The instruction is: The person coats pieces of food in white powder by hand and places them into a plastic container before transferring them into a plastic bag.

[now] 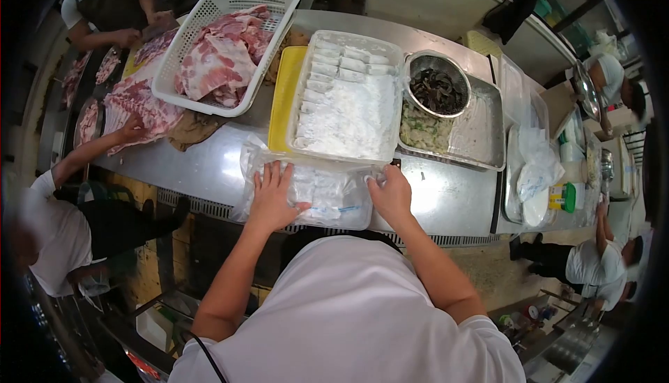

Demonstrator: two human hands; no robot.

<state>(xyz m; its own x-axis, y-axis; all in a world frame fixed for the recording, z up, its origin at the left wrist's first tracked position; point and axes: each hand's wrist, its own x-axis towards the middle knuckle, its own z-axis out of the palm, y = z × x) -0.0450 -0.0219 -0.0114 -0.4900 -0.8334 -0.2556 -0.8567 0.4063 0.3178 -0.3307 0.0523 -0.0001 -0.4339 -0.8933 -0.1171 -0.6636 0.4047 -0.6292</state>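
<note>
My shirt (348, 299): plain white, short-sleeved, loosely draped, faint creases. One thin black cable (208, 358), running over the shirt near my left shoulder.

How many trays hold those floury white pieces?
2 in view: the open plastic tray farther back, and the plastic-covered tray under the left hand. Others may be hidden.

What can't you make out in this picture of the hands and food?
All in the head view:
- White pieces in the clear plastic-covered tray: partly hidden by the left hand and wrinkled film.
- Right hand's grip: curled fingers hide what it pinches, if anything.
- Blue marks on the film: too small.
- Lower pieces of raw red-and-white meat: upper ones cover them.
</note>
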